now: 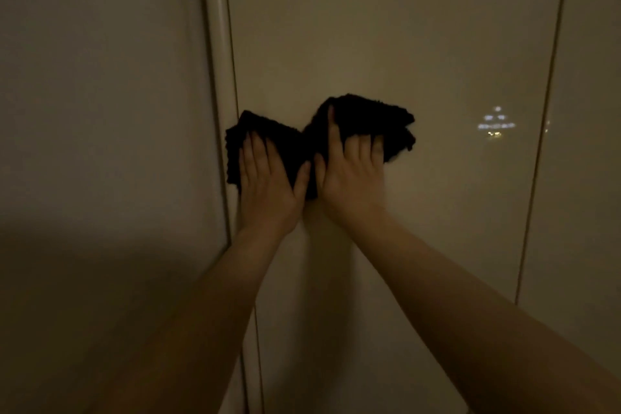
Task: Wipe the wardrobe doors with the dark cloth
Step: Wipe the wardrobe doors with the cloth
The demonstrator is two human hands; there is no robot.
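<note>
Left hand (268, 185): laid flat on the left half of the dark cloth (302, 141), fingers straight and together, thumb spread to the right; the cloth is pressed against the door.
Right hand (353, 175): set just right of the left hand, index finger stretched upward, the other fingers curled into the cloth's right half, which is gripped.
Dark cloth: bunched into two lobes at the centre of the frame, held against the middle wardrobe door (386, 44), its left lobe reaching that door's left edge.
Neighbouring doors: a left panel (100, 77) beyond a rounded vertical edge strip (215, 27); a right panel (591, 111) beyond a thin seam.
Reflection: small bright lights (495, 126) are seen on the glossy door, right of centre.
</note>
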